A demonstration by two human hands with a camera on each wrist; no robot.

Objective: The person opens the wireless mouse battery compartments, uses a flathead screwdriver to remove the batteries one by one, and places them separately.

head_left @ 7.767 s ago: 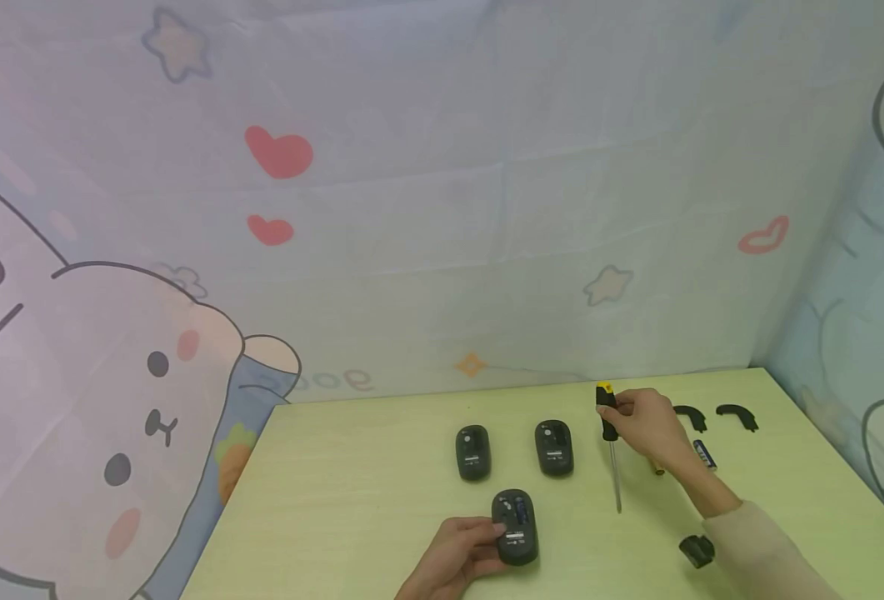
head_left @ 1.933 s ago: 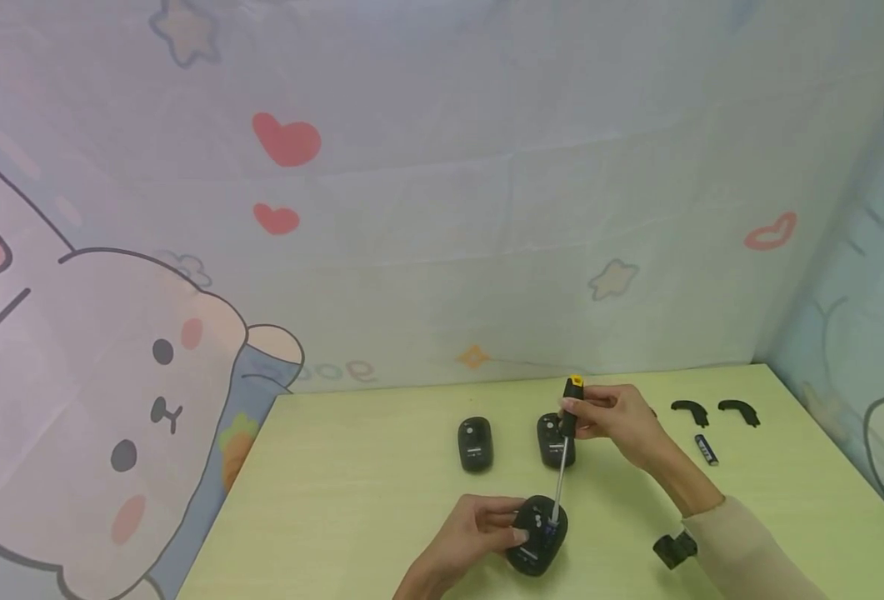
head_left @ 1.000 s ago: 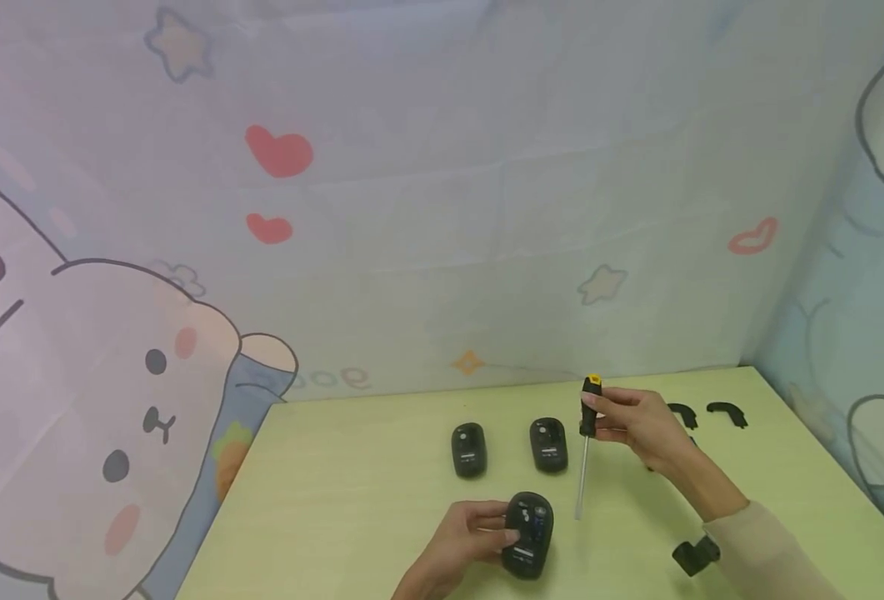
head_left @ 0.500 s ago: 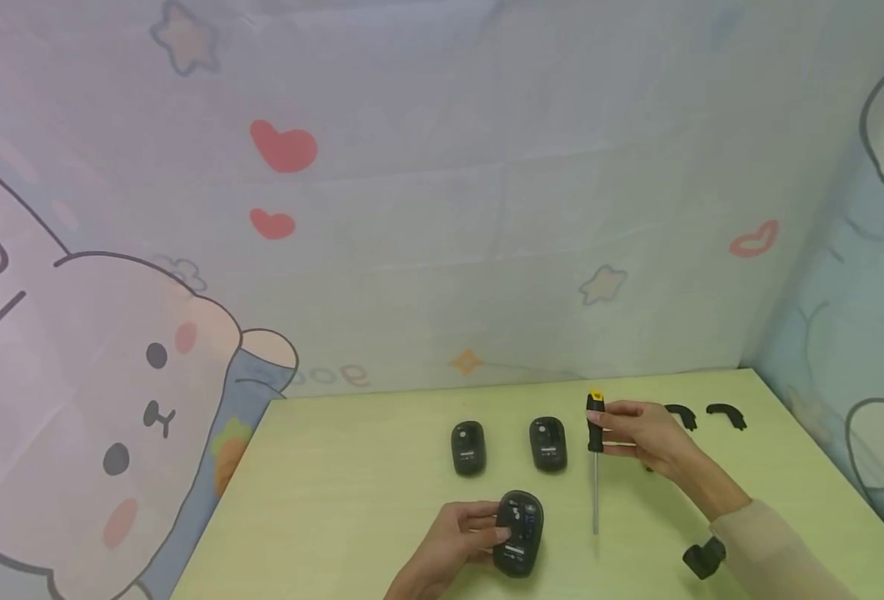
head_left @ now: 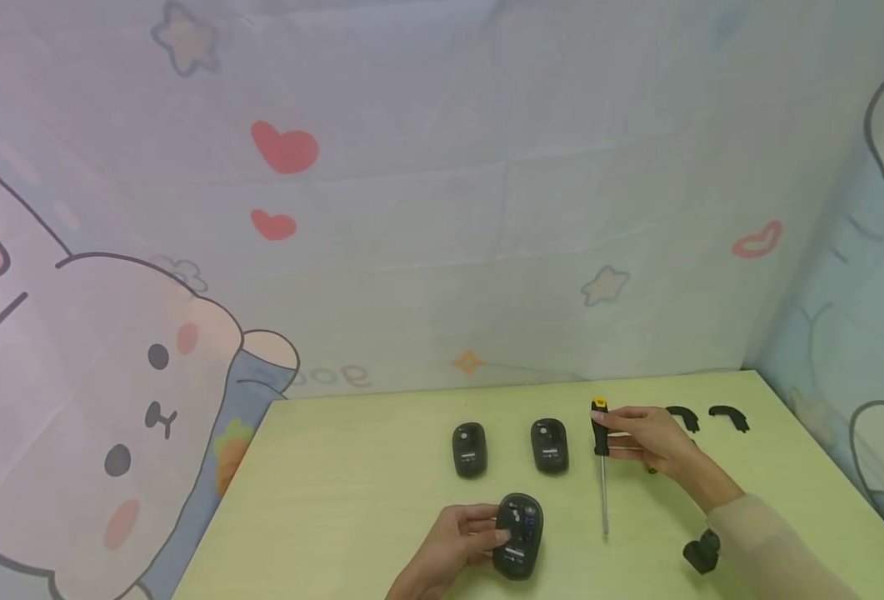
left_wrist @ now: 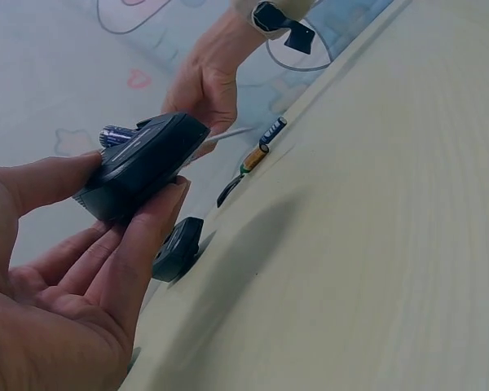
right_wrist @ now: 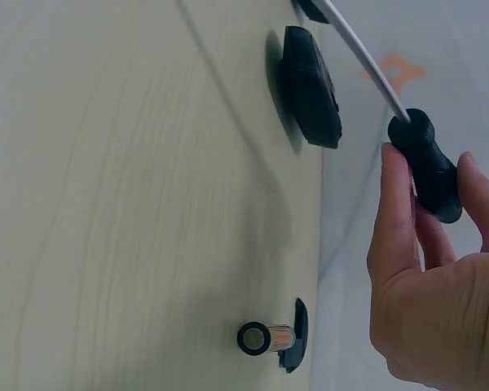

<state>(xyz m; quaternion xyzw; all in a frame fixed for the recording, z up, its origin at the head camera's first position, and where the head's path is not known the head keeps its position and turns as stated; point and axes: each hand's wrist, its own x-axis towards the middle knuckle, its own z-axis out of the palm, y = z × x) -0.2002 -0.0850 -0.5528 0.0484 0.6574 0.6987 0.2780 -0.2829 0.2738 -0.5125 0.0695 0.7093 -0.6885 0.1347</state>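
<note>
My left hand [head_left: 452,542] grips a black computer mouse [head_left: 518,537], underside up and raised off the table, thumb on the underside, fingers beneath. The left wrist view shows a dark blue battery [left_wrist: 116,136] sticking up from this mouse. My right hand [head_left: 655,437] holds a screwdriver [head_left: 600,433] by its black and yellow handle, between thumb and fingers. Its metal shaft points down, with the tip to the right of the held mouse and apart from it. Two more black mice, a left one [head_left: 469,450] and a right one [head_left: 550,446], lie underside up behind.
Two curved black covers, one partly behind my right hand [head_left: 684,417] and one farther right [head_left: 729,417], lie at the table's back right. A copper-coloured battery [right_wrist: 265,338] and a blue one [left_wrist: 273,130] lie nearby. A printed cloth [head_left: 412,292] hangs behind the table [head_left: 322,500].
The screwdriver tip was at the held mouse's battery compartment about two seconds ago. Since then my right hand has drawn it away to the right. My left hand has tilted the mouse more upright.
</note>
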